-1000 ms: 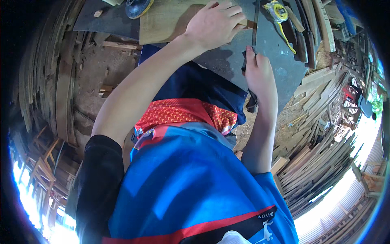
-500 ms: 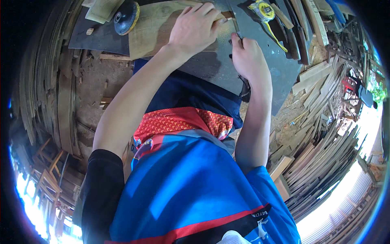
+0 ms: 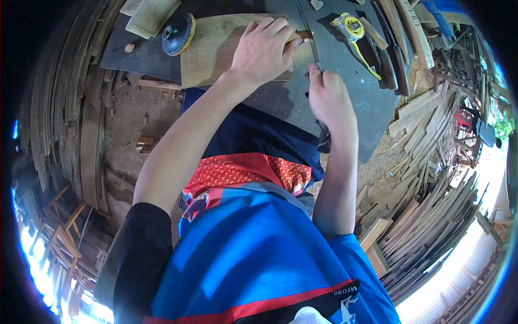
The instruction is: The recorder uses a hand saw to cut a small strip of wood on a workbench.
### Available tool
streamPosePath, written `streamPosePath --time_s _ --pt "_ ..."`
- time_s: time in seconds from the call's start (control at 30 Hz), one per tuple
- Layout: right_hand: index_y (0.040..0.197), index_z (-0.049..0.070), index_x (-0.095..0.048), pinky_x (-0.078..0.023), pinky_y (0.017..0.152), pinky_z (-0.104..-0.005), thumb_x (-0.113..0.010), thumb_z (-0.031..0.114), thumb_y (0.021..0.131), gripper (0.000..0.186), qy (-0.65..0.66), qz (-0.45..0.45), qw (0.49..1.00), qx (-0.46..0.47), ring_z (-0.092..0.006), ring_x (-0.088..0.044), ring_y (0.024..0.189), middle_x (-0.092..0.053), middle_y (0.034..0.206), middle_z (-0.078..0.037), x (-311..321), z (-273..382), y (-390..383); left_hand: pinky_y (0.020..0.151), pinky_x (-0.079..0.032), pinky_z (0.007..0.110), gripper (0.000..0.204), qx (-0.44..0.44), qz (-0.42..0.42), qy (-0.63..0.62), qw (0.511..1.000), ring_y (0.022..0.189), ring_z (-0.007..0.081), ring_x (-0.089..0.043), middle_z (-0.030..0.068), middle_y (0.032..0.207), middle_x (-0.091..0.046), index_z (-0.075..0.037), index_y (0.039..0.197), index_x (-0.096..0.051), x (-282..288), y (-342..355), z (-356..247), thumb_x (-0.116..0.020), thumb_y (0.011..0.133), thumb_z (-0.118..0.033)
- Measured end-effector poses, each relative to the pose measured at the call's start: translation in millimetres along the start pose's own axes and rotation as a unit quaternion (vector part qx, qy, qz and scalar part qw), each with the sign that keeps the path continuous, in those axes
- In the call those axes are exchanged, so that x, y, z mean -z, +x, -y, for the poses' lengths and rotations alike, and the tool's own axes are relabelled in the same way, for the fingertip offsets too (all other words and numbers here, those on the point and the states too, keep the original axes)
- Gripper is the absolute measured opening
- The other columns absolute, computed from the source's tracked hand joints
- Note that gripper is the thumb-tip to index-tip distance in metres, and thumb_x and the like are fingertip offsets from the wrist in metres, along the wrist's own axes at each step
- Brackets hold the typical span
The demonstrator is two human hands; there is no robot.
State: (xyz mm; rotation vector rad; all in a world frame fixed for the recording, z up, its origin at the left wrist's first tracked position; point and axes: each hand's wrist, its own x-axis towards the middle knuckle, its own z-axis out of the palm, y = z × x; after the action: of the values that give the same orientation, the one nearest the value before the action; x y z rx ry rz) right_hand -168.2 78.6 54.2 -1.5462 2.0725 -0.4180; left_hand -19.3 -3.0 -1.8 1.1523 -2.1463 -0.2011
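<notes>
My left hand (image 3: 264, 48) presses a small strip of wood (image 3: 301, 36) on a light wooden board (image 3: 208, 48), its fingers curled round the strip. My right hand (image 3: 329, 97) is closed round the dark handle of a long, narrow metal tool (image 3: 312, 43), probably a file or saw, whose blade runs forward past the end of the strip. A black sanding disc with a yellow edge (image 3: 178, 35) lies at the board's left. A yellow tape measure (image 3: 350, 27) sits to the right of the blade.
The grey worktop (image 3: 356, 108) also bears wooden offcuts (image 3: 148, 19) at back left and dark-handled tools (image 3: 386, 65) at right. Stacked planks stand at left (image 3: 86, 129) and lie in piles at right (image 3: 437, 227). Wooden chair frames (image 3: 65, 237) are at lower left.
My right hand moved forward with the tool, then back toward my body. My left hand stays on the wood strip. The whole view has shifted slightly.
</notes>
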Motion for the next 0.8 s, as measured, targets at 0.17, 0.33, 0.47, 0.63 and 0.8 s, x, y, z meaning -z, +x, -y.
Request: streamPosePath --time_s 0.17,0.33,0.47,0.63,0.8 --pt "0.090 -0.006 -0.063 -0.053 0.074 -0.0556 -0.053 0.017 0.097 0.025 -0.110 0.015 0.980 0.168 -0.0504 -0.065 0.084 -0.064 0.086 -0.032 -8 -21 38 0.087 -0.050 0.041 0.014 -0.067 0.020 -0.022 0.997 0.097 0.0276 -0.063 0.0052 0.101 -0.064 -0.009 0.097 -0.066 -1 -4 2 -0.067 0.090 -0.021" --pt "0.098 -0.003 -0.059 -0.056 0.064 -0.0470 -0.056 0.006 0.088 0.015 -0.110 0.069 0.980 0.151 -0.0395 -0.064 0.073 -0.061 0.081 -0.021 -4 -12 22 0.089 -0.049 0.037 0.013 -0.051 0.021 0.014 0.998 0.103 0.0188 -0.059 -0.0011 0.103 -0.061 -0.014 0.095 -0.068 1 -8 0 -0.064 0.091 -0.027" --pt "0.097 -0.003 -0.059 -0.055 0.066 -0.0469 -0.055 0.005 0.088 0.012 -0.180 -0.045 0.935 0.303 -0.0396 -0.063 0.074 -0.061 0.081 -0.020 -11 -19 -3 0.088 -0.050 0.040 0.015 -0.016 -0.002 -0.001 1.000 0.102 0.0236 -0.060 0.0044 0.101 -0.064 -0.011 0.096 -0.068 2 -3 -1 -0.065 0.090 -0.025" --pt "0.104 -0.003 -0.059 -0.051 0.066 -0.0488 -0.054 0.008 0.095 0.015 0.038 0.053 0.996 0.058 -0.0409 -0.062 0.077 -0.058 0.083 -0.022 1 -16 -29 0.087 -0.047 0.042 0.018 0.001 0.054 -0.081 0.995 0.099 0.0280 -0.059 0.0098 0.095 -0.060 -0.008 0.092 -0.064 24 6 -12 -0.060 0.095 -0.026" --pt "0.101 -0.006 -0.061 -0.049 0.071 -0.0545 -0.051 0.012 0.097 0.022 -0.019 0.067 0.997 0.035 -0.0453 -0.062 0.082 -0.062 0.086 -0.029 19 5 5 0.087 -0.047 0.042 0.017 -0.036 0.094 -0.074 0.992 0.100 0.0274 -0.059 0.0093 0.097 -0.060 -0.008 0.093 -0.064 17 4 -6 -0.060 0.094 -0.025"
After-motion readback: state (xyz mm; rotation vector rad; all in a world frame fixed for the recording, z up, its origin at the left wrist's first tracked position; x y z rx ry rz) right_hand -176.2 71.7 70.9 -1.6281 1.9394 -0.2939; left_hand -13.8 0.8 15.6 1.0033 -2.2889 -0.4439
